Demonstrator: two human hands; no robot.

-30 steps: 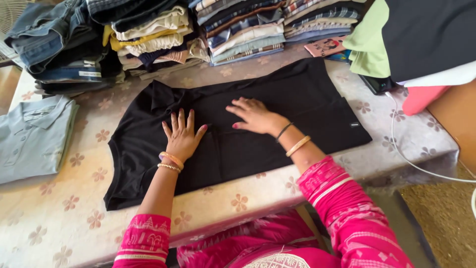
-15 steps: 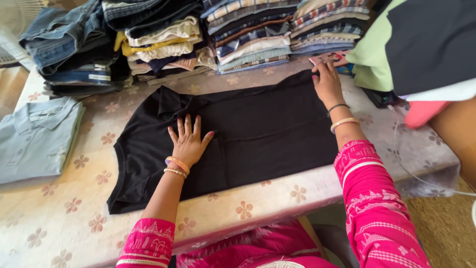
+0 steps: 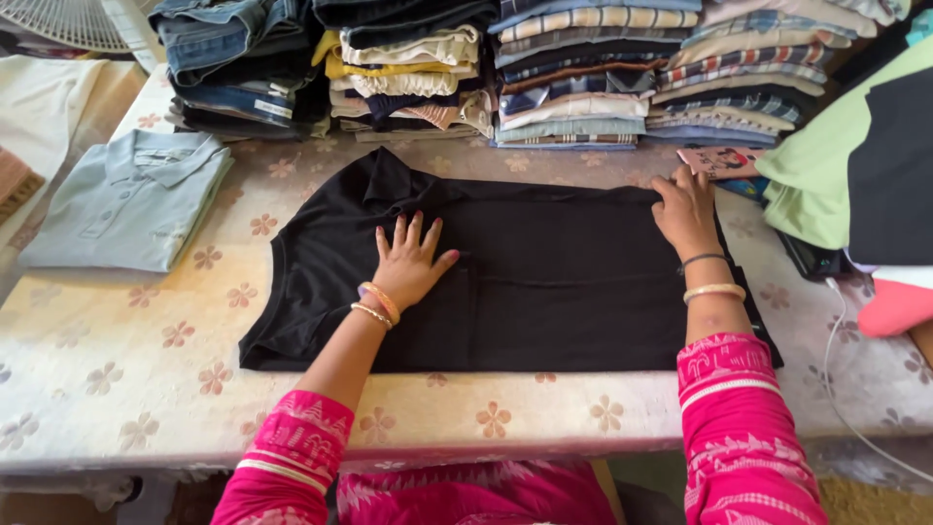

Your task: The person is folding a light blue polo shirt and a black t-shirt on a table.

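- Left hand (image 3: 410,264) lies flat with its grip spread wide, palm pressed on the middle of the black shirt (image 3: 544,282).
- Right hand (image 3: 685,209) sits at the shirt's far right edge, grip curled onto the cloth there; can't tell if it's really pinching.
- Shirt is spread flat on the flowered bench (image 3: 117,379), collar to the left, near edge close to the bench front.
- Open bench room is left of the shirt and along the front.
- Folded grey shirt (image 3: 131,199) sits well left; stacks of folded clothes (image 3: 573,73) line the back edge, just beyond the shirt.
- Green and black pile (image 3: 855,165) crowds the right hand's side.
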